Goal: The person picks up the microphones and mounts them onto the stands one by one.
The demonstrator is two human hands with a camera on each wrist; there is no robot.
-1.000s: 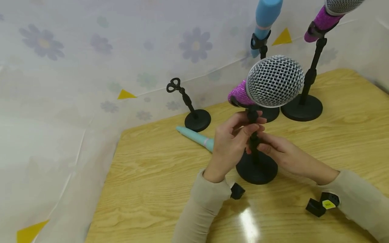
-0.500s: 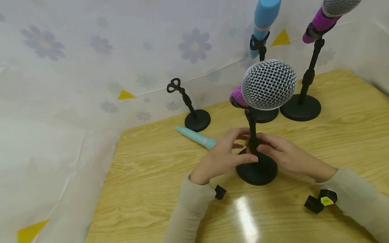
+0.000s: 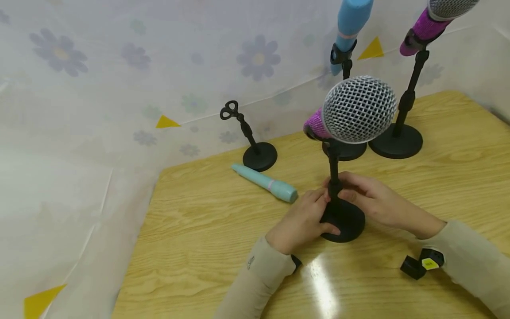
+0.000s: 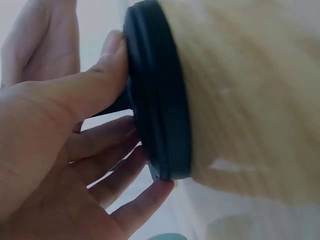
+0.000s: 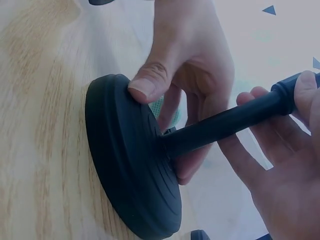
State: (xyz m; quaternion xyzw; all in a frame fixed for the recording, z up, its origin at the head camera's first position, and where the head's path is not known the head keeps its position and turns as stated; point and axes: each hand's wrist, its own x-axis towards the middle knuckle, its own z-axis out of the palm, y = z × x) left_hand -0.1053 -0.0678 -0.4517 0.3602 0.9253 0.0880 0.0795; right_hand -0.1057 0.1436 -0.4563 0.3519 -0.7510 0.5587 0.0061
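A purple glittery microphone [image 3: 358, 110] with a silver mesh head sits tilted in the clip of a black microphone stand [image 3: 334, 170]. My right hand [image 3: 374, 201] grips the pole around its collar, thumb in front and fingers behind. Lower down, my left hand [image 3: 304, 219] holds the round base [image 5: 135, 160], its thumb on the upper face. In the left wrist view the other fingertips reach the rim of the base [image 4: 165, 100]. The base stands on the wooden table in the head view. Left of it lies a light teal microphone [image 3: 264, 180].
A second black stand [image 3: 260, 156] with a bare looped clip is at the back left. Behind my hands stand a blue microphone [image 3: 352, 22] and another purple microphone [image 3: 426, 27], each on a stand. A flowered cloth [image 3: 191, 62] hangs behind the table [image 3: 199, 248].
My left hand has left the upper pole and come down to the base. My right hand keeps its grip on the lower pole. The stand has barely shifted.
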